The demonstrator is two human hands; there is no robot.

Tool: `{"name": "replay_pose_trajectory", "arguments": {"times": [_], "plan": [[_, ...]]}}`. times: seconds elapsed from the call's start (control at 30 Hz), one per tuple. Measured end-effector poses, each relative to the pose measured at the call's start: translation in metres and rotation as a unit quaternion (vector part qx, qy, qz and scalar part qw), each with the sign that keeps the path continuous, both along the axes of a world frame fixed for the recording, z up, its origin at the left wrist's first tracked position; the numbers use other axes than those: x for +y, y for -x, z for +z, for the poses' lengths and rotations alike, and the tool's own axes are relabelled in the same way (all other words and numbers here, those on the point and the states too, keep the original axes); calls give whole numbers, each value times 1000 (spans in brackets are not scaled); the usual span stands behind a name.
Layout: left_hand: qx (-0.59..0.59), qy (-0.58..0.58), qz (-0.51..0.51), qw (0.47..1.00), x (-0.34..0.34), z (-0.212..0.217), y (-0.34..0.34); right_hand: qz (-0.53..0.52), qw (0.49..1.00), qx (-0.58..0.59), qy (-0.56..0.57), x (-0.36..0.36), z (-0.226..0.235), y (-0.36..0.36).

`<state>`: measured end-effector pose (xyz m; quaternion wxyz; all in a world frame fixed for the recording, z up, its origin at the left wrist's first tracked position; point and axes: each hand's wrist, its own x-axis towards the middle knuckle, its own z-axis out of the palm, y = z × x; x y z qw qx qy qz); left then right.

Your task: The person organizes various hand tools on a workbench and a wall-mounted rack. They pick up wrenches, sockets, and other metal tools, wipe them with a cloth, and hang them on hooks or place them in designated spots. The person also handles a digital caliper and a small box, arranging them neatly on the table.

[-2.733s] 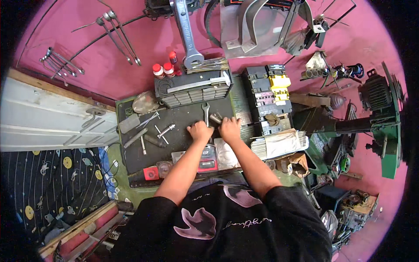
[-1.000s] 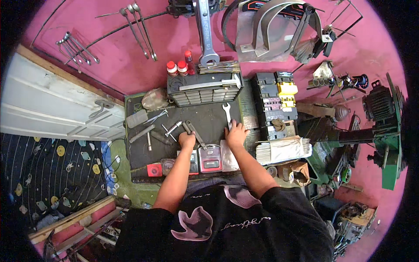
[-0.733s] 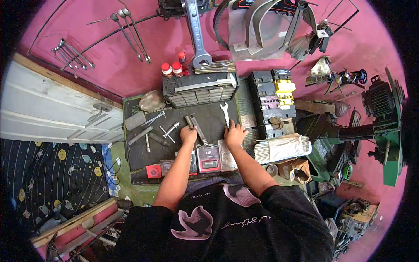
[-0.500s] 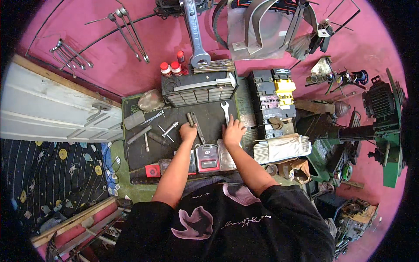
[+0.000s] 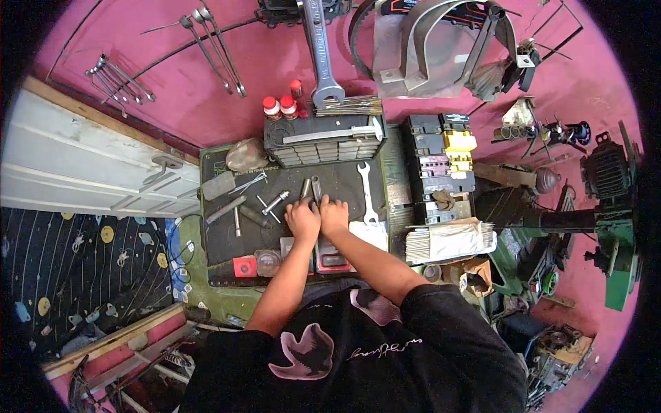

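Observation:
My left hand point(image 5: 303, 221) and my right hand point(image 5: 334, 216) are side by side, almost touching, at the middle of the dark bench mat point(image 5: 337, 177). Closed fingers of the left hand hold a short grey metal cylinder point(image 5: 306, 186), its far end showing. Beside it, the right hand closes over a long grey hand tool with a slotted end point(image 5: 316, 184); much of it is covered by my fingers. An open-ended wrench point(image 5: 367, 193) lies to the right, untouched. Below the wrists sits a clear-lidded red and grey case point(image 5: 333, 261), partly hidden by my right forearm.
A T-handled tool point(image 5: 277, 201), metal bars point(image 5: 226, 208) and a small red box point(image 5: 244, 267) lie left. Behind stands a small drawer cabinet point(image 5: 323, 148) carrying a caliper point(image 5: 330, 135) and red-capped bottles point(image 5: 272, 107). At right are black cases point(image 5: 423, 148) and stacked papers point(image 5: 451, 241).
My right hand has moved left, away from the open-ended wrench and onto the long grey tool. The left hand has come slightly nearer me, with the cylinder. The view has shifted a little.

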<state>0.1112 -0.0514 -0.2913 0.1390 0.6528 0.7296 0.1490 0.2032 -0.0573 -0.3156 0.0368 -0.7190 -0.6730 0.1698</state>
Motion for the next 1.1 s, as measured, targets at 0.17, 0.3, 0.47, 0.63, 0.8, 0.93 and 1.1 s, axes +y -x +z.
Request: {"name": "replay_pose_trajectory", "arguments": {"times": [0.17,0.3,0.47,0.63,0.8,0.93,1.1], "plan": [[-49,9,-15,999,-4,-5,2,-42,998,-14,-40,3,-9,-17],[-76,15,-79,994,-15,-15,-5,-62,996,-32,-55,9,0,-48],[-152,8,-165,974,-7,-36,-34,-104,994,-24,-31,3,6,-67],[-90,107,-220,966,6,-26,-55,-133,986,-8,-96,-6,-7,-80],[-67,135,-236,960,7,-23,-61,-132,990,-14,-51,-9,-6,-81],[-89,130,-242,957,6,-23,-61,-143,987,23,-73,-13,-2,-81],[-99,119,-261,953,8,-24,-67,-154,981,34,-115,-12,-10,-86]]}}
